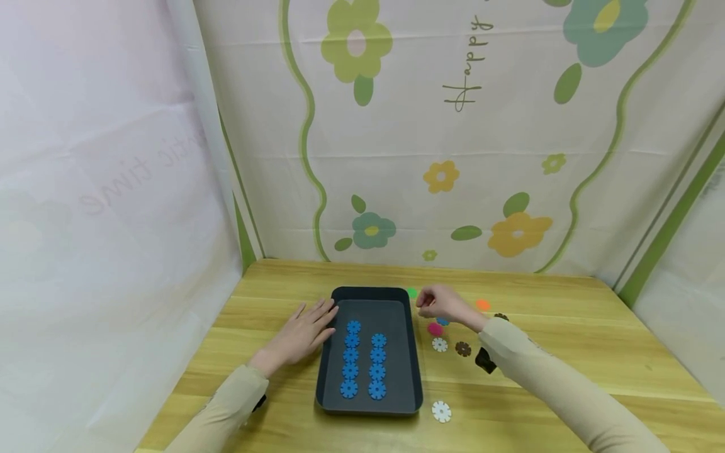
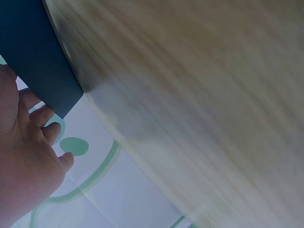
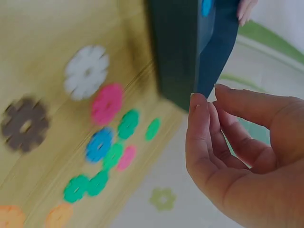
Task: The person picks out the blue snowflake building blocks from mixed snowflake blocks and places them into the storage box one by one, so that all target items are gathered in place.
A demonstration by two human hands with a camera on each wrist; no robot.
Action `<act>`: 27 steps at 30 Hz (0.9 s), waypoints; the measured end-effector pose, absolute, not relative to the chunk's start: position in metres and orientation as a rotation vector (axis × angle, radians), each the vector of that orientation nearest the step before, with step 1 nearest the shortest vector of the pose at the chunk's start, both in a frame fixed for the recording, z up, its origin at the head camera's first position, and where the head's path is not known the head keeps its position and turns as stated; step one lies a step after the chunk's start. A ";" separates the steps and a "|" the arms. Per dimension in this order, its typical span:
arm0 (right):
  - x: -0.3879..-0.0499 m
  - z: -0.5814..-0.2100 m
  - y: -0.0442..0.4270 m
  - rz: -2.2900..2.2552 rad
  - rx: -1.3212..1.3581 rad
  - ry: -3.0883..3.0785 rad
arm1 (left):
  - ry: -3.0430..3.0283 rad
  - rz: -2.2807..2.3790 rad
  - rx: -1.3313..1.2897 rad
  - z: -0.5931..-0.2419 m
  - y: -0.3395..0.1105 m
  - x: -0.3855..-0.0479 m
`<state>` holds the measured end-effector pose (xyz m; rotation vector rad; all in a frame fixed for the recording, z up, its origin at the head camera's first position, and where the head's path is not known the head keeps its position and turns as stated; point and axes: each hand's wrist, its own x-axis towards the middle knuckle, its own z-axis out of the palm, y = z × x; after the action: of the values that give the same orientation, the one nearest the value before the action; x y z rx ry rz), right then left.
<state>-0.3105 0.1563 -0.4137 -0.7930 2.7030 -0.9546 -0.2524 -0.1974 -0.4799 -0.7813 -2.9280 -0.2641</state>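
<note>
A dark grey tray [image 1: 399,352] holds two rows of blue notched discs, a longer left row [image 1: 350,356] and a shorter right row [image 1: 377,356]. My left hand [image 1: 300,333] rests with fairly straight fingers against the tray's left rim. Just outside the right rim, above the table, is my right hand [image 1: 444,303]. Its fingers are loosely bent, and in the right wrist view a gap shows between thumb and fingertips with nothing visible in it. Near it lie a pink disc [image 3: 107,103], a blue disc [image 3: 99,145] and several green discs [image 3: 128,124].
On the wooden table [image 1: 538,390], right of the tray, lie white discs [image 1: 439,345], brown discs [image 1: 463,349] and an orange disc [image 1: 483,305]. Another white disc [image 1: 442,411] is by the tray's near right corner. A flower-printed curtain [image 1: 396,126] hangs behind the table.
</note>
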 end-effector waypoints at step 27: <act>-0.324 -0.455 0.198 -0.785 -0.383 2.867 | -2.911 -0.260 -0.790 -0.479 -0.197 -0.252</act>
<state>-0.3238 0.1975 -0.4554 -0.3832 2.8674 -0.7854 -0.2523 -0.1967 -0.4792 -0.7905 -2.9113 -0.2597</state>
